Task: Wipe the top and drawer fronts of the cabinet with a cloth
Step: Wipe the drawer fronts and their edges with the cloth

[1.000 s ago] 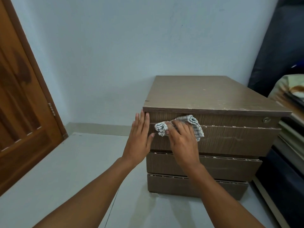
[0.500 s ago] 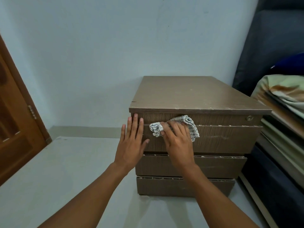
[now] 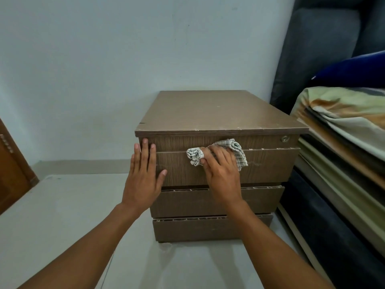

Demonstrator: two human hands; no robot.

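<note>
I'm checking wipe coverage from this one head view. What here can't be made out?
- Drawer front under the cloth and right hand: covered by them.
- Cabinet sides and back: face away from the head camera.
- Keyhole: too small to read.
- Door: cut off by the left edge.
- Left hand: hides the front's left corner.

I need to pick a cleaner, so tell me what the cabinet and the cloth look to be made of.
Cabinet: looks like laminated particle board, matte brown woodgrain print; pale chips along the top's front edge suggest a thin surface layer, though the core is not visible.
Cloth: woven fabric, probably cotton, white with a dark check; it bunches softly under the right hand.
</note>
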